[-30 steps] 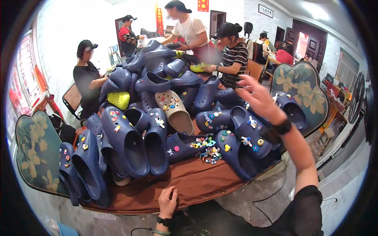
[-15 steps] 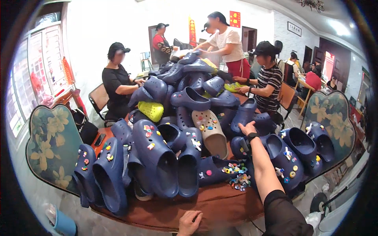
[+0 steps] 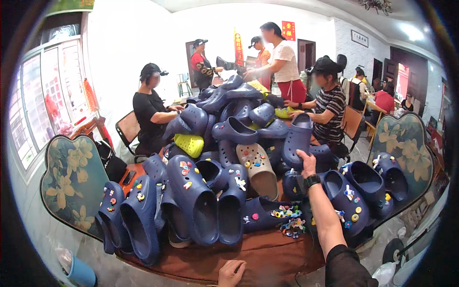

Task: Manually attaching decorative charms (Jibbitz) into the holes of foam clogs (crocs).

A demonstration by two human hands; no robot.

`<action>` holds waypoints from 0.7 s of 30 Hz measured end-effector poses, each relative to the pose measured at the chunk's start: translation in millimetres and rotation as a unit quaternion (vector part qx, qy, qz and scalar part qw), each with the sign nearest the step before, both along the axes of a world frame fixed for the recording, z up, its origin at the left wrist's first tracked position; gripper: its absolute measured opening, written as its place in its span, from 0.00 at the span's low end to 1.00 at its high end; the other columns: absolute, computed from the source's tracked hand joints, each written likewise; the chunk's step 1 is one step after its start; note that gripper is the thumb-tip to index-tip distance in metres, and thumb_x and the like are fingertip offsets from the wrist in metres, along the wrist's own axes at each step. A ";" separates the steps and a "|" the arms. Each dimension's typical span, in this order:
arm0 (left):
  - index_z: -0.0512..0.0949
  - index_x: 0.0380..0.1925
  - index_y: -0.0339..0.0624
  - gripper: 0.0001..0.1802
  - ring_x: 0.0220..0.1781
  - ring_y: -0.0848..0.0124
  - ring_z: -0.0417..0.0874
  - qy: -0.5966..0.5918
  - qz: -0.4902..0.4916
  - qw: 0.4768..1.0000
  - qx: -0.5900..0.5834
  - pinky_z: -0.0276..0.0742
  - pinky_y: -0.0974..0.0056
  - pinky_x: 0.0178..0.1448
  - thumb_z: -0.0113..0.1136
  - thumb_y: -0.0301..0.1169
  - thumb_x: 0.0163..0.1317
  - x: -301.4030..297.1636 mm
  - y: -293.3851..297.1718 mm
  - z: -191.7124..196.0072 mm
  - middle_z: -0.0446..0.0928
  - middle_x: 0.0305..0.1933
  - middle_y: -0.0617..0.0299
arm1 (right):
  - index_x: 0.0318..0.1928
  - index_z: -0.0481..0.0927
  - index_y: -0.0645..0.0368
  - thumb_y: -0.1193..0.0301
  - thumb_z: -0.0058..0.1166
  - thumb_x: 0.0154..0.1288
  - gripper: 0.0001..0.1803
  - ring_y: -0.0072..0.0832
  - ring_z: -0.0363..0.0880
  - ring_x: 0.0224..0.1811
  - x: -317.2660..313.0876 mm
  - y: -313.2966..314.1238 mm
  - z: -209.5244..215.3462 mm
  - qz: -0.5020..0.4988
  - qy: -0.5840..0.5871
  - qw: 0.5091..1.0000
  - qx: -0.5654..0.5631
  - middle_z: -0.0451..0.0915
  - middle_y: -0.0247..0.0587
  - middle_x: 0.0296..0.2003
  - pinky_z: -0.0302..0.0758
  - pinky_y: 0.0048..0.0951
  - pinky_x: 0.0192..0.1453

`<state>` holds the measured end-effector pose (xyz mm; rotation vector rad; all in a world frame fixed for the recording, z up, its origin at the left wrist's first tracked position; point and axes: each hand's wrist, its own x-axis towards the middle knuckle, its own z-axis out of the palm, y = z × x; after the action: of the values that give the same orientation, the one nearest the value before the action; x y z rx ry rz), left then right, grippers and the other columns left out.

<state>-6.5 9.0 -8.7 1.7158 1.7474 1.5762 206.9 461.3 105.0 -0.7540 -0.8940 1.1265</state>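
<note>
My right hand (image 3: 307,163) reaches out over the table, its fingers closed on a plain navy clog (image 3: 298,136) that stands heel up at the right of the heap. My left hand (image 3: 232,273) rests at the table's front edge with its fingers curled in; nothing shows in it. Between the two lies a small pile of colourful shoe charms (image 3: 292,226), beside a navy clog on its side (image 3: 258,214). Navy clogs with charms, such as a large one (image 3: 191,196), line the front. A beige clog with charms (image 3: 260,174) leans behind them.
The table has a brown cloth (image 3: 210,258). A yellow-green clog (image 3: 190,145) sits in the heap. Flowered panels (image 3: 71,184) flank both table ends. A blue bin (image 3: 81,272) stands at lower left. Several people work around the heap, one in a striped top (image 3: 330,107) at the right.
My right hand has closed on the plain navy clog, which now stands slightly higher and more upright. My left hand stays at the table edge. The whole view has shifted slightly.
</note>
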 end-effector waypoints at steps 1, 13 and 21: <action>0.81 0.39 0.36 0.08 0.45 0.54 0.83 -0.017 -0.013 0.999 -0.049 0.79 0.58 0.48 0.65 0.27 0.62 -3.4 -3.5 -8.6 0.81 0.41 0.50 | 0.48 0.79 0.67 0.71 0.70 0.51 0.24 0.33 0.82 0.40 -11.0 -34.5 21.9 0.039 0.028 0.998 0.027 0.82 0.42 0.43 0.78 0.32 0.46; 0.60 0.68 0.32 0.51 0.75 0.46 0.53 0.056 0.208 0.976 0.044 0.50 0.44 0.75 0.74 0.51 0.53 -18.9 -56.6 34.1 0.55 0.72 0.42 | 0.66 0.71 0.63 0.69 0.68 0.50 0.40 0.26 0.75 0.57 30.5 -283.4 38.5 0.534 -0.251 0.806 -0.032 0.78 0.38 0.57 0.68 0.28 0.66; 0.57 0.72 0.37 0.58 0.72 0.44 0.63 0.212 -0.161 0.958 -0.111 0.60 0.48 0.71 0.78 0.49 0.46 -14.5 -88.5 94.5 0.63 0.70 0.41 | 0.61 0.77 0.63 0.62 0.68 0.55 0.34 0.24 0.77 0.51 -4.3 -289.6 -13.7 0.647 -0.417 0.637 -0.043 0.81 0.38 0.51 0.73 0.28 0.58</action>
<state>-21.0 -79.5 85.8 2.1944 1.6250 0.8879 202.7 171.8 91.3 -0.6428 -2.4233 2.1116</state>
